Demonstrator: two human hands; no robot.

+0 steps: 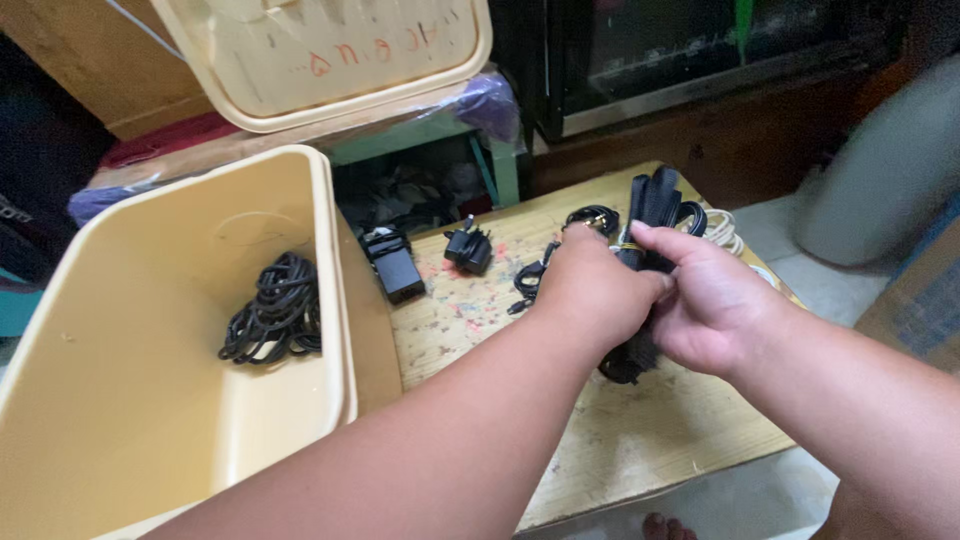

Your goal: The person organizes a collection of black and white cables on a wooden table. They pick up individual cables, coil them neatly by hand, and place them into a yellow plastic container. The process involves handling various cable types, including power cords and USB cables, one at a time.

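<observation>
Both my hands meet over a wooden board (640, 440). My left hand (592, 290) and my right hand (712, 300) are closed on a folded bundle of black cable (655, 205), tied with a thin yellow band. Its looped end sticks up beyond my fingers and its lower end shows under my palms. A thinner black cable (527, 283) with a jack plug lies just left of my left hand. Behind the bundle lies a coiled white cable (725, 230).
A cream plastic tub (130, 400) stands at the left with a coiled black cable (275, 312) inside; its lid (330, 60) leans behind it. A black power adapter (395, 265) and a black plug (470, 247) lie on the board's far left part.
</observation>
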